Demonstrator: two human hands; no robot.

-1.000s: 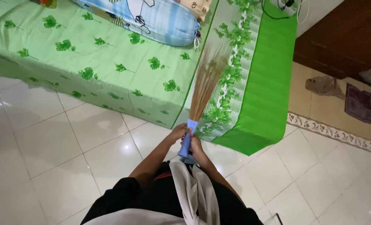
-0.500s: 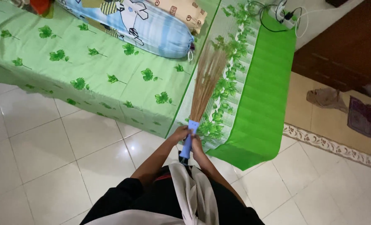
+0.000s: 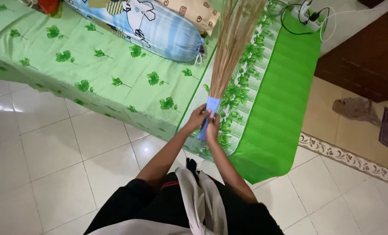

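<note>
Both of my hands grip the blue plastic handle (image 3: 210, 109) of a stick broom. My left hand (image 3: 196, 118) wraps it from the left, my right hand (image 3: 212, 127) from the right and slightly lower. The broom's brown bristles (image 3: 232, 41) fan upward over the low mattress (image 3: 93, 65), which wears a light green sheet printed with dark green leaves. The bristle tips run past the top edge of the picture.
A blue cartoon-print bolster (image 3: 146, 26) and a beige patterned pillow (image 3: 194, 11) lie at the mattress head. A bright green mat (image 3: 281, 100) lies beside it. A power strip with cables (image 3: 309, 15) sits top right. Crumpled cloths (image 3: 359, 109) lie on a beige rug.
My hands have moved forward and up over the mattress edge, carrying the broom farther across the bed. The bristles now reach past the top of the picture.
</note>
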